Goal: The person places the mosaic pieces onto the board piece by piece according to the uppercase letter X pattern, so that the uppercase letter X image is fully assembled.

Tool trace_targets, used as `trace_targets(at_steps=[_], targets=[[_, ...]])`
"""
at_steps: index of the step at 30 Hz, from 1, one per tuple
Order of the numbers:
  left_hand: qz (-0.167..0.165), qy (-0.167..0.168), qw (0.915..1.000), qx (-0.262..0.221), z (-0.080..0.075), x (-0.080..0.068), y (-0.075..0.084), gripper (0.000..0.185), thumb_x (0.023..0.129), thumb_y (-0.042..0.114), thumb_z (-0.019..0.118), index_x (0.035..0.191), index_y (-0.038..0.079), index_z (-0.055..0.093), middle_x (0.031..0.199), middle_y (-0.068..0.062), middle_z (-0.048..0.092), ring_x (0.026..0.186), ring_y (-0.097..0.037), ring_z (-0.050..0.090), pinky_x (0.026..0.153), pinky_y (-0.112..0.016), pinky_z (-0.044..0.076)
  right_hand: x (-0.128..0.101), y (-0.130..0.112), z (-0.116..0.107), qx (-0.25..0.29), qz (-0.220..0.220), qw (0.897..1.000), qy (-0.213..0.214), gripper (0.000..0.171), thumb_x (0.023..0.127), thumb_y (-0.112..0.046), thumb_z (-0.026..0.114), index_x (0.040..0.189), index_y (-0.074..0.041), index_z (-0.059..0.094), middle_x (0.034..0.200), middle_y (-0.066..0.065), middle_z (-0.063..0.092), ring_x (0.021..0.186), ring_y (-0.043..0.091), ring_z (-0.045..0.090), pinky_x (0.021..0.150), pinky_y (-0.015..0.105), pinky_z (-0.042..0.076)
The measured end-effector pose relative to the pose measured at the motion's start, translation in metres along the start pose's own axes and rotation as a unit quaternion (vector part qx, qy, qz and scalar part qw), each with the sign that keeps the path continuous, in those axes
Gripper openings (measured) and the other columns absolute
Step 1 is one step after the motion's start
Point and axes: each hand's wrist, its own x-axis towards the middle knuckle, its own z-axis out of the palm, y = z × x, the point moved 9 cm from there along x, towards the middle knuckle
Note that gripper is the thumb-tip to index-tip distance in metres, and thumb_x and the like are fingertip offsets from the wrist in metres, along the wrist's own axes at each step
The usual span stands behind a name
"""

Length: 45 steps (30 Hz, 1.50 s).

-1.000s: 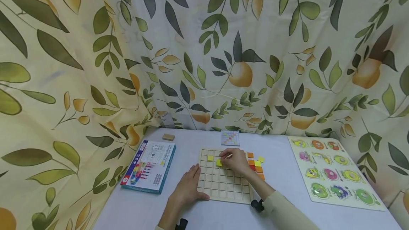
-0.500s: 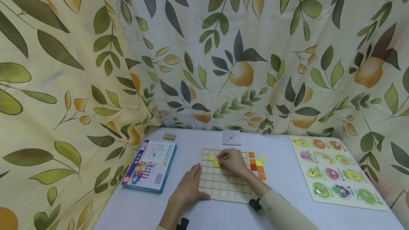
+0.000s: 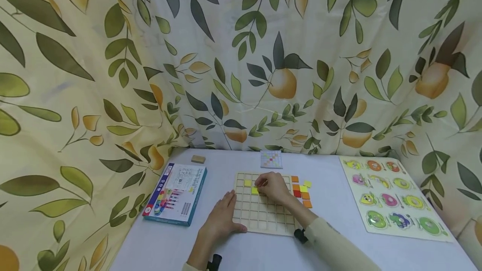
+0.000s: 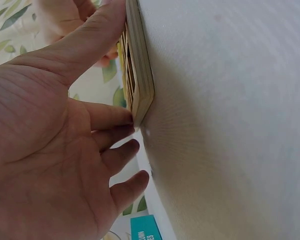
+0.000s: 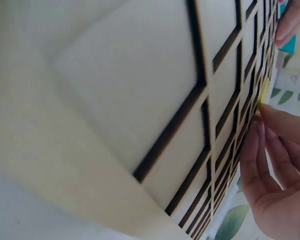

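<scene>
In the middle of the frame the grid board [image 3: 263, 221], pale and wooden, lies flat on the white desk [image 3: 150, 246]. The right hand [image 3: 274, 188] is over its upper part, its grip drawn together at the fingertips, which pinch a yellow tile [image 3: 255, 190] at the board's surface; whether the tile sits fully within a square I cannot tell. A second yellow tile [image 3: 247, 183] lies in the grid just to the upper left. The left hand [image 3: 222, 216] rests at the board's left edge, its grip spread, thumb at the lower left corner and fingers along the side.

Loose orange tiles [image 3: 307, 204], a red tile [image 3: 297, 194] and more yellow ones lie by the board's right edge. A pattern card [image 3: 271, 159] is above the board, a box [image 3: 175, 193] at lower left, and a fruit-picture board [image 3: 395, 198] at lower right.
</scene>
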Motion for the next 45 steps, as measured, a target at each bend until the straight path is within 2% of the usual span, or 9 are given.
trace_targets(at_steps=[6, 14, 20, 26, 34, 40, 45], targets=[[-0.002, 0.002, 1.0, 0.003, 0.0, 0.0, -0.001, 0.119, 0.064, 0.062, 0.079, 0.154, 0.004, 0.026, 0.162, -0.009, 0.02, 0.149, -0.029, 0.017, 0.12, -0.047, 0.022, -0.008, -0.001, -0.013, -0.009, 0.008, 1.0, 0.02, 0.013, 0.079, -0.004, 0.078, 0.088, -0.014, 0.075, 0.079, -0.007, 0.069, 0.072, 0.008, 0.061, 0.07, 0.03, 0.053], [-0.002, 0.005, 1.0, -0.003, 0.0, -0.001, 0.0, 0.12, 0.063, 0.06, 0.081, 0.154, 0.003, 0.027, 0.162, -0.01, 0.02, 0.149, -0.029, 0.017, 0.12, -0.047, 0.021, -0.029, 0.006, -0.043, -0.034, -0.014, 0.997, 0.072, 0.013, 0.079, -0.003, 0.077, 0.088, -0.011, 0.076, 0.078, -0.007, 0.07, 0.071, 0.005, 0.064, 0.068, 0.027, 0.055], [-0.007, 0.004, 0.9999, -0.006, 0.001, -0.001, 0.0, 0.119, 0.063, 0.058, 0.082, 0.153, 0.003, 0.027, 0.162, -0.009, 0.02, 0.149, -0.029, 0.016, 0.12, -0.047, 0.02, -0.048, 0.017, -0.068, -0.042, -0.006, 0.995, 0.091, 0.015, 0.078, 0.0, 0.077, 0.09, -0.009, 0.075, 0.082, -0.002, 0.072, 0.074, 0.009, 0.066, 0.069, 0.031, 0.056], [-0.009, 0.008, 0.9998, -0.013, 0.0, -0.002, -0.001, 0.12, 0.062, 0.058, 0.083, 0.153, 0.003, 0.027, 0.162, -0.011, 0.02, 0.149, -0.03, 0.017, 0.12, -0.049, 0.02, -0.062, 0.035, -0.086, -0.072, 0.017, 0.992, 0.099, 0.015, 0.078, -0.002, 0.078, 0.091, -0.008, 0.075, 0.082, -0.002, 0.072, 0.075, 0.011, 0.067, 0.069, 0.033, 0.057], [-0.006, 0.004, 0.9999, -0.014, 0.001, -0.001, 0.0, 0.122, 0.062, 0.06, 0.081, 0.154, 0.003, 0.026, 0.162, -0.01, 0.019, 0.149, -0.029, 0.017, 0.12, -0.048, 0.02, -0.072, 0.06, -0.094, -0.09, 0.061, 0.991, 0.083, 0.02, 0.075, -0.005, 0.08, 0.094, -0.009, 0.074, 0.086, 0.001, 0.072, 0.078, 0.013, 0.065, 0.074, 0.038, 0.056], [-0.007, 0.003, 0.9998, -0.017, 0.004, -0.001, -0.002, 0.123, 0.061, 0.062, 0.08, 0.153, 0.003, 0.026, 0.162, -0.01, 0.02, 0.149, -0.029, 0.017, 0.12, -0.049, 0.02, -0.076, 0.066, -0.09, -0.101, 0.06, 0.991, 0.057, 0.021, 0.075, -0.004, 0.08, 0.093, -0.009, 0.074, 0.086, 0.0, 0.071, 0.078, 0.014, 0.06, 0.071, 0.033, 0.054], [-0.007, 0.006, 0.9999, -0.01, 0.005, 0.001, -0.004, 0.122, 0.06, 0.063, 0.08, 0.154, 0.004, 0.027, 0.162, -0.008, 0.019, 0.149, -0.028, 0.017, 0.12, -0.048, 0.021, -0.077, 0.064, -0.09, -0.125, 0.046, 0.989, 0.064, 0.021, 0.073, -0.004, 0.081, 0.092, -0.01, 0.075, 0.087, 0.0, 0.071, 0.077, 0.013, 0.058, 0.07, 0.033, 0.051]])
